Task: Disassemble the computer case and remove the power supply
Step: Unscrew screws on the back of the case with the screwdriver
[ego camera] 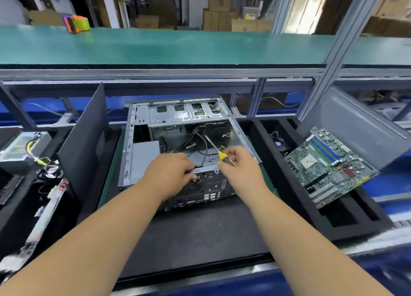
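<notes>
An open grey computer case [133, 140] lies on its side on a black mat, its rear panel toward me. Inside at the left sits the grey power supply [144, 155], with black cables [200, 146] loose in the middle. My left hand [169, 173] rests curled over the rear top edge of the case, above the fan grille; what its fingers grip is hidden. My right hand [240, 164] holds a yellow-and-black screwdriver [219, 152], whose shaft points up and left into the case.
A black side panel [86, 140] leans upright left of the case. A removed motherboard [329, 164] lies on a black foam tray [355, 218] at the right, a grey panel [360, 126] behind it. Another power supply [20, 146] and parts sit at the left. A green shelf [178, 44] spans above.
</notes>
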Motion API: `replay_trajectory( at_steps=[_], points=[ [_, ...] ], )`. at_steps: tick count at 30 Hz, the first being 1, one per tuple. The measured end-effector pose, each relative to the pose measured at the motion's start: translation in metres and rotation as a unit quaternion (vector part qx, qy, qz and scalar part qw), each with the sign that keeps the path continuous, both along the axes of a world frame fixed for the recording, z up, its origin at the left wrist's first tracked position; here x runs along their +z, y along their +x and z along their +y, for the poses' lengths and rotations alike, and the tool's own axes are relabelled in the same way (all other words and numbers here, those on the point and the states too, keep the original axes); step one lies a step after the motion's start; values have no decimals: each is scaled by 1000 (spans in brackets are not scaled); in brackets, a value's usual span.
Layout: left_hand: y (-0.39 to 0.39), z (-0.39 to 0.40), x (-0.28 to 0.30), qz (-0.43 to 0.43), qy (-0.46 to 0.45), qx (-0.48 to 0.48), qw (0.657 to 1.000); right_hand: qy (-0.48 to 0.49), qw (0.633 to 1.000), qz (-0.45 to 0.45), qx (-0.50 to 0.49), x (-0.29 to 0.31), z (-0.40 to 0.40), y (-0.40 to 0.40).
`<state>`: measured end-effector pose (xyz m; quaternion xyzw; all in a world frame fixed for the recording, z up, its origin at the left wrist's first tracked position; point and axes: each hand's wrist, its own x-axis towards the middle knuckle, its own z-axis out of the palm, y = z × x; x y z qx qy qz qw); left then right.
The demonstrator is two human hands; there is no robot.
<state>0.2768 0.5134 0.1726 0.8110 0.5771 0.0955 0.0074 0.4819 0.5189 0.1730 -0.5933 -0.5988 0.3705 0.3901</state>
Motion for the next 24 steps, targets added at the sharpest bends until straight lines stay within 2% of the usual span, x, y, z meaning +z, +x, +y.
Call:
replay_trajectory(
  at_steps=[3, 7, 17, 22, 24],
  points=[
    [2, 5, -2, 28, 15, -23, 999, -11, 999, 9, -38, -4, -13, -3],
    [9, 8, -3, 19, 26, -26, 999, -29, 998, 16, -60, -8, -25, -2],
    [19, 25, -3, -48, -59, -44, 996, -64, 996, 65, -19, -13, -42, 17],
    [26, 31, -10, -20, -73, -69, 995, -79, 994, 79, -14, -12, -53, 19],
    [23, 32, -12, -51, -71, -72, 994, -84, 993, 84, -20, -12, -57, 18]
  ],
)
